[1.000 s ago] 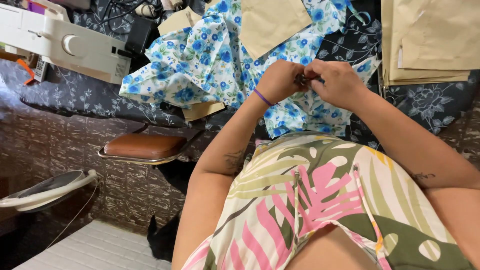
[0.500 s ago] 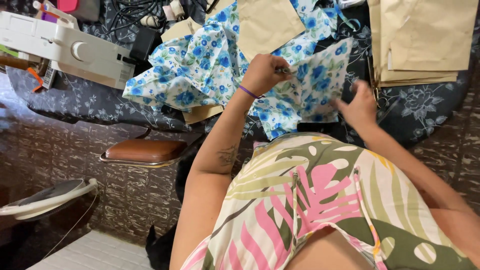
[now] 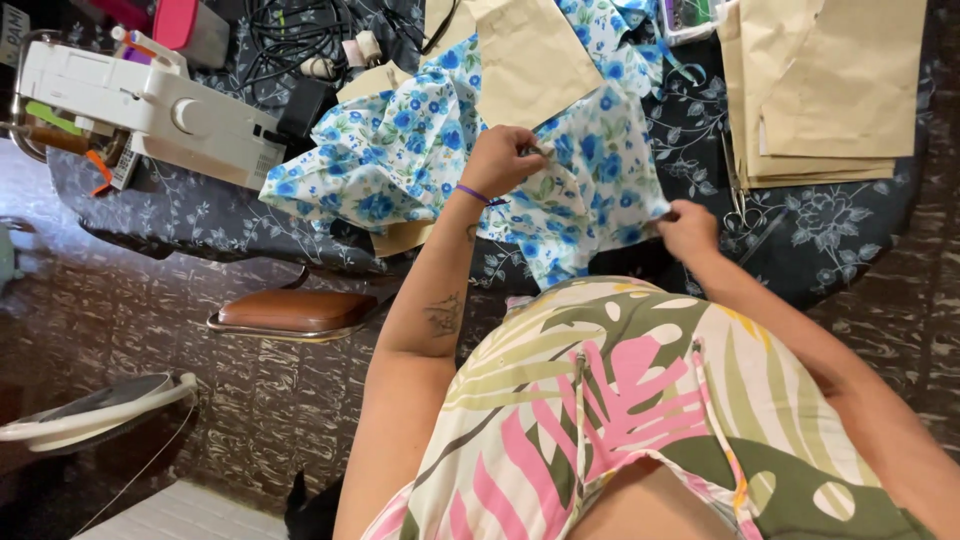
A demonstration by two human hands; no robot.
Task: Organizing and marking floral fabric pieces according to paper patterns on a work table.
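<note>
Tan paper pattern pieces (image 3: 535, 60) overlie the blue floral fabric (image 3: 400, 160) beside the white sewing machine (image 3: 150, 105). The left hand (image 3: 510, 160) and right hand (image 3: 688, 228), together a second ago, now pinch that fabric well apart.

Hands separated along the fabric edge

One second ago both hands met, touching, over the blue floral fabric (image 3: 590, 190). Half a second ago they had parted, the right hand lowered toward the near table edge. Now the left hand (image 3: 508, 160) pinches the fabric further up the table, and the right hand (image 3: 688, 228) grips its near edge, well apart from the left. The fabric between them is spread flatter than before.
</note>
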